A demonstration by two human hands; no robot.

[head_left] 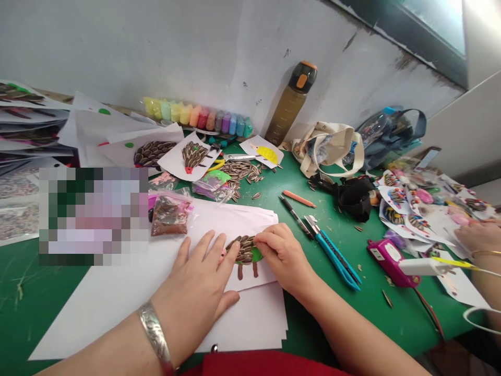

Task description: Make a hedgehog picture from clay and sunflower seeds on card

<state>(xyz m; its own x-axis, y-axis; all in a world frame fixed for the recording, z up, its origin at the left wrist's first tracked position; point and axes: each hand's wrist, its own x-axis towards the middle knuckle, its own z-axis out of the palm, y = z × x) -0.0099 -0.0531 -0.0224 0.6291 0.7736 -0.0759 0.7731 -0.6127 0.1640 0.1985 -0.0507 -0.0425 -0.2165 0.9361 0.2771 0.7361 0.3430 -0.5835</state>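
Observation:
My left hand (pixel 199 282) lies flat with fingers spread, holding down a sheet of white drawing paper (pixel 258 277). On that sheet is a small clay animal covered in striped sunflower seeds (pixel 245 250), with brown legs and a pink part mostly hidden by my left fingers. Green modelling clay (pixel 256 255) shows bare at its right side. There, at the upper right edge of the seeds, my right hand (pixel 285 256) is closed in a pinch; what sits between the fingertips is hidden. A larger stack of white paper (pixel 117 303) lies underneath.
Loose sunflower seeds (pixel 238 172) lie behind my hands, beside a bag of brown clay (pixel 170 214). A blue utility knife (pixel 332 253), a pen (pixel 295 216) and a magenta device (pixel 393 262) are on the right. Another person's hand (pixel 479 237) works at the far right. A bottle (pixel 291 104) stands behind.

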